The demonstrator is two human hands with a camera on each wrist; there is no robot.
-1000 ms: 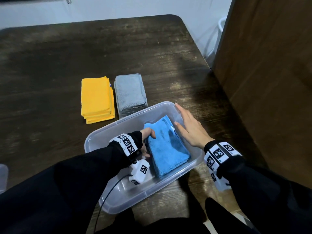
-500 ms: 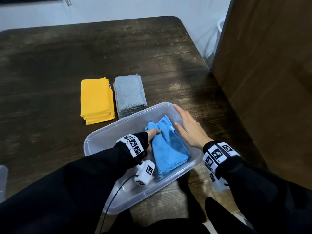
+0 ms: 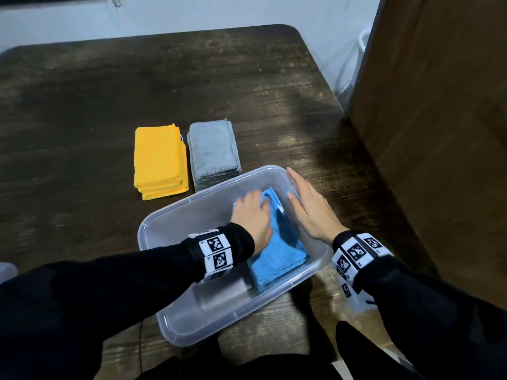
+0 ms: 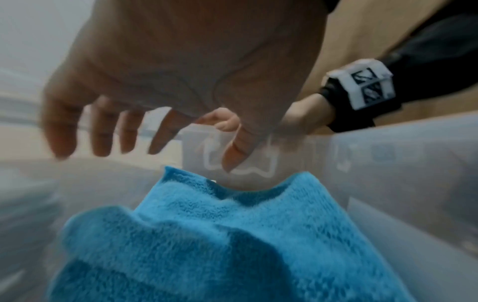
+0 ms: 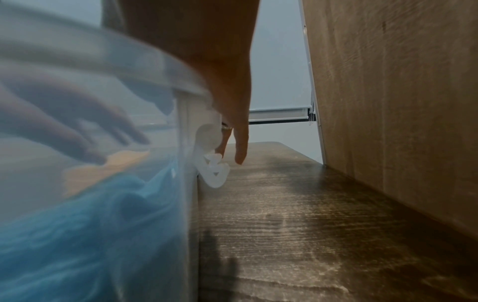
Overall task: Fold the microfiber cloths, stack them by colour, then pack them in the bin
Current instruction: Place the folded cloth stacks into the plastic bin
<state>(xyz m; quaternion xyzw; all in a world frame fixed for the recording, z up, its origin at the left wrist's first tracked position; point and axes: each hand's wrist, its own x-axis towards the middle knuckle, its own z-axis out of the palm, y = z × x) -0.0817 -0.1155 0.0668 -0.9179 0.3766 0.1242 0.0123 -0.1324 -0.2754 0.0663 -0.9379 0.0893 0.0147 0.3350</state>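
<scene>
Blue microfiber cloths (image 3: 277,253), folded, inside clear plastic bin (image 3: 175,220) on dark wooden table (image 3: 109,91). Left hand (image 3: 253,216) fingers spread, relaxed above cloths; right hand (image 3: 310,209) fingers straight along bin's rim. Yellow cloth stack (image 3: 157,160) and grey cloth stack (image 3: 212,152) lie beside bin.

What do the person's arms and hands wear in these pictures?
Both arms wear long black sleeves. Each wrist carries a white band with square black-and-white code markers: left band, right band. The left hand and right hand are bare, without gloves.
</scene>
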